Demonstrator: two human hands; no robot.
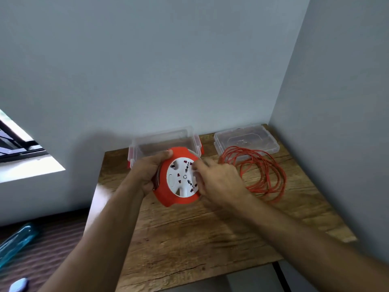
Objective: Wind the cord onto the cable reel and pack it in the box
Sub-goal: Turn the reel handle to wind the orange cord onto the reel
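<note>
Your left hand grips the cable reel | right hand blurred, seemingly pinching its face | cord loose on table | box open

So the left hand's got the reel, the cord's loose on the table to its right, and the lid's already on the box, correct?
Not quite. The head view shows the lid lying off the box, behind the cord. The rest holds: left hand holds the reel, cord loose on the table.
</note>
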